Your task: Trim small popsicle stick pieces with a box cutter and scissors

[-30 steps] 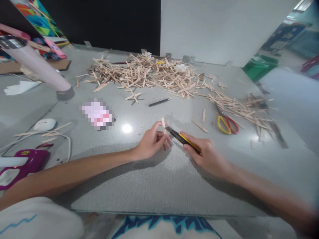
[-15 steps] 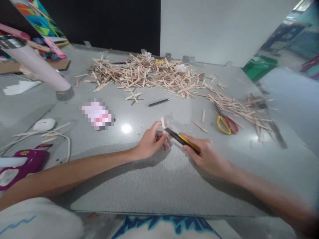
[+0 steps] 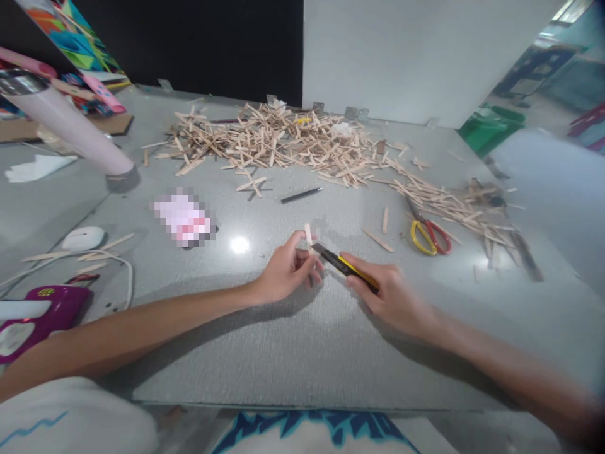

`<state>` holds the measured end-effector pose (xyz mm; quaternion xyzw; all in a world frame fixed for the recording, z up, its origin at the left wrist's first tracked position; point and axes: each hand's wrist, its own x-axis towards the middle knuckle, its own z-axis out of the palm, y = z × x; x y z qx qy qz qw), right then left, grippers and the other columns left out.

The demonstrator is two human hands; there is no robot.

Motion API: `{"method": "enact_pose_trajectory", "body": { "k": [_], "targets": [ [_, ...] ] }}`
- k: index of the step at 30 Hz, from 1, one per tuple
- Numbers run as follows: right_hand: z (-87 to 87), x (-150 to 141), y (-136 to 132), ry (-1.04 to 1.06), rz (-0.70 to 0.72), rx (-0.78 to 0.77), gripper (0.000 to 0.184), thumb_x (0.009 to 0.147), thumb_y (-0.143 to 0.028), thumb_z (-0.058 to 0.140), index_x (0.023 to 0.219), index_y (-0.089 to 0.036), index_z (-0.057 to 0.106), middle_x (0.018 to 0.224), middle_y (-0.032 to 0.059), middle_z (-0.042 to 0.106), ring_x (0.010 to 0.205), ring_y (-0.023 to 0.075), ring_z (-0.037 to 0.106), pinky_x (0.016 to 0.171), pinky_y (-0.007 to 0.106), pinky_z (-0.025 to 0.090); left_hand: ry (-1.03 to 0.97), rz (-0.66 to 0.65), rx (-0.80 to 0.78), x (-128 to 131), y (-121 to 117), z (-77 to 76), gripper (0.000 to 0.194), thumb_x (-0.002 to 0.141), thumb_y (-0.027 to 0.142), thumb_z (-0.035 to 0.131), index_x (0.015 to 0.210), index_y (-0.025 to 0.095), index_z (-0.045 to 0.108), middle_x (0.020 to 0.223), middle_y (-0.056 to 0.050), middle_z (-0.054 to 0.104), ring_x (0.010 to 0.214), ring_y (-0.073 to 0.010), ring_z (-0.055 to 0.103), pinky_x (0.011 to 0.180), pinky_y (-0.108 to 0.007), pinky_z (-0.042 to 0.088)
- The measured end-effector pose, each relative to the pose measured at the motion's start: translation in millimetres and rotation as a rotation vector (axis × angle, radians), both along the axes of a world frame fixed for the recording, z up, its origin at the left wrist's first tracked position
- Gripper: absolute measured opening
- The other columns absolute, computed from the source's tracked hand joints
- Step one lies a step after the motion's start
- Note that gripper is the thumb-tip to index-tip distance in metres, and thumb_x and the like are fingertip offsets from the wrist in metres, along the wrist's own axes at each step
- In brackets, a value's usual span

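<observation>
Between the fingers of my left hand [image 3: 286,268] a short piece of wooden stick [image 3: 309,234] stands nearly upright, its lower end hidden by the fingers. My right hand [image 3: 385,287] is wrapped round a black and yellow utility knife [image 3: 347,265], whose dark blade points up and left. The blade tip is at the stick, seemingly touching it. Both hands are over the grey table [image 3: 283,353]. Beyond them lies a dark pen [image 3: 301,195]. Two loose wooden sticks [image 3: 378,240] [image 3: 385,220] rest right of the knife.
A heap of wooden sticks [image 3: 265,142] spreads along the back. Scissors [image 3: 429,236] with yellow and red handles lie at right. On the left are a pink tumbler [image 3: 80,126], a white mouse [image 3: 84,238], a purple device [image 3: 51,309] with a white cable, and a blurred-out pink item [image 3: 184,217].
</observation>
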<state>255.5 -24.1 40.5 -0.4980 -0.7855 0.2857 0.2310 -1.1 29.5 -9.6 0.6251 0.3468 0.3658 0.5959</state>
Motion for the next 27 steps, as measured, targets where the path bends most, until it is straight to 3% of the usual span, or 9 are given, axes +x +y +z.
{"method": "enact_pose_trajectory", "body": {
  "k": [7,12,16,22,27],
  "targets": [
    [4.1,0,0,-0.052,0.035,0.074,0.048,0.115,-0.031,0.054,0.157,-0.013,0.068,0.106,0.0111,0.086,0.082,0.0211,0.077,0.077,0.031,0.058,0.084,-0.001,0.083,-3,0,-4.4,0.044,0.113,0.059,0.058,0.138,0.026,0.043,0.093,-0.001,0.077,0.063,-0.0154,0.077,0.05,-0.021,0.052],
    [-3.7,0,-9,-0.175,0.077,0.225,0.05,0.118,-0.029,0.045,0.163,-0.012,0.059,0.109,0.015,0.084,0.085,0.0246,0.079,0.077,0.035,0.061,0.193,-0.013,0.216,-5,0,-6.8,0.04,0.116,0.052,0.05,0.143,0.024,0.038,0.083,0.004,0.07,0.052,-0.0104,0.059,0.053,-0.023,0.047],
    [-10.2,-2,-15,-0.22,0.083,0.279,0.05,0.119,-0.029,0.043,0.165,-0.013,0.057,0.105,0.0146,0.084,0.08,0.0234,0.078,0.072,0.033,0.062,0.304,-0.004,0.277,-3,-1,-4.5,0.034,0.117,0.046,0.042,0.141,0.021,0.036,0.073,0.006,0.065,0.053,-0.0126,0.055,0.054,-0.025,0.041],
    [2.3,-6,-14,-0.163,0.051,0.253,0.048,0.119,-0.03,0.044,0.159,-0.01,0.062,0.088,0.0089,0.082,0.066,0.0194,0.073,0.065,0.029,0.058,0.385,-0.02,0.267,0,-1,-3.5,0.043,0.117,0.038,0.037,0.152,0.017,0.026,0.068,0.008,0.06,0.056,-0.0151,0.056,0.061,-0.028,0.044],
    [-18.2,-19,-26,-0.088,0.011,0.277,0.049,0.119,-0.029,0.043,0.161,-0.01,0.06,0.097,0.013,0.084,0.077,0.0214,0.078,0.071,0.031,0.062,0.391,0.029,0.25,2,-5,-8.8,0.055,0.116,0.037,0.039,0.162,0.014,0.02,0.066,0.009,0.058,0.055,-0.0159,0.056,0.062,-0.029,0.044]
  ]
}}
